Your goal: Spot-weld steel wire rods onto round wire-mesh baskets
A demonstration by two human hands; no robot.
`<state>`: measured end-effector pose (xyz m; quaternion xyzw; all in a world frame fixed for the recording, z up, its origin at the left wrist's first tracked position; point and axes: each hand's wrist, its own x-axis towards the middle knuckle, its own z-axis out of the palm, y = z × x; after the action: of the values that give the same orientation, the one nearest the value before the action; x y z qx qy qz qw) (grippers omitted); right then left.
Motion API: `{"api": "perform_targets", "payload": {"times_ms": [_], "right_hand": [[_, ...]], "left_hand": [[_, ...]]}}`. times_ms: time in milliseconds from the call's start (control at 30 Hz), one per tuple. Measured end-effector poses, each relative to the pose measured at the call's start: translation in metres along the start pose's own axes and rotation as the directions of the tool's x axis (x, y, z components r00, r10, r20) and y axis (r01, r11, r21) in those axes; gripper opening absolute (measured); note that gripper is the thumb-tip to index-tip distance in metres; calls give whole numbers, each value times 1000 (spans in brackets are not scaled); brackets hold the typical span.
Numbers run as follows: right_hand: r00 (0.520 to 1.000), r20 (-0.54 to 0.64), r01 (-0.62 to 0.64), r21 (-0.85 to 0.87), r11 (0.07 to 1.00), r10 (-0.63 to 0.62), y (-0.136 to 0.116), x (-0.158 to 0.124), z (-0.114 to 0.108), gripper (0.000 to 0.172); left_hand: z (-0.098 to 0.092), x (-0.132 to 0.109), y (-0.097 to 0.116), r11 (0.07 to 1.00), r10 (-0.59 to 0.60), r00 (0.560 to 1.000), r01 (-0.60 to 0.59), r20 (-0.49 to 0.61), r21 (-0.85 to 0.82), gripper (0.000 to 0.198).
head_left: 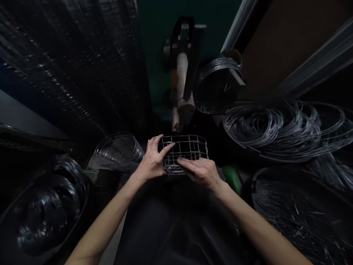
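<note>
A small wire basket point(190, 144) with a square grid wall is held up in front of me, just below the electrodes of a machine. My left hand point(154, 158) grips its left side, thumb and fingers around the wires. My right hand point(200, 170) lies against the near lower side, fingers stretched along the wires toward the left; whether its thumb pinches a wire is hidden. Above the basket stands the machine's pale cylindrical arm point(183, 81), with a narrower lower tip point(175, 123) close to the basket's far rim.
Wire rings point(120, 149) stand in a row left of the basket. Shiny ring coils point(41, 217) fill a tub at lower left. On the right are large wire hoops point(253, 125), a hanging bundle of rings point(217, 86) and a dark tub of short wires point(298, 213).
</note>
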<state>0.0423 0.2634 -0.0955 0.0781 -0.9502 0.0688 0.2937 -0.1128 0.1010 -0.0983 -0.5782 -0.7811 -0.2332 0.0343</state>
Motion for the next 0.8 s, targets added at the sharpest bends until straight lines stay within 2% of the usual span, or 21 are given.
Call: {"api": "perform_targets", "payload": {"times_ms": [167,433,600,800], "right_hand": [[1000,6,13,-12,1000,-13,10,6,4,22],[999,-14,40,-70,997,-41,9,5,0,23],[998,65,-9,-82,997,14,19,15,-2,24],[999,35,-5,-58,998,7,27,23,3,23]], "left_hand": [[3,9,-7,1000,11,999,-11,-34,-11,83],[2,6,-3,999,1,997,-3,-72,-34,82],[2,20,-11,1000,10,997,-13,-82,-29,86],[3,31,-20,999,8,997,-11,-76,-32,88]]}}
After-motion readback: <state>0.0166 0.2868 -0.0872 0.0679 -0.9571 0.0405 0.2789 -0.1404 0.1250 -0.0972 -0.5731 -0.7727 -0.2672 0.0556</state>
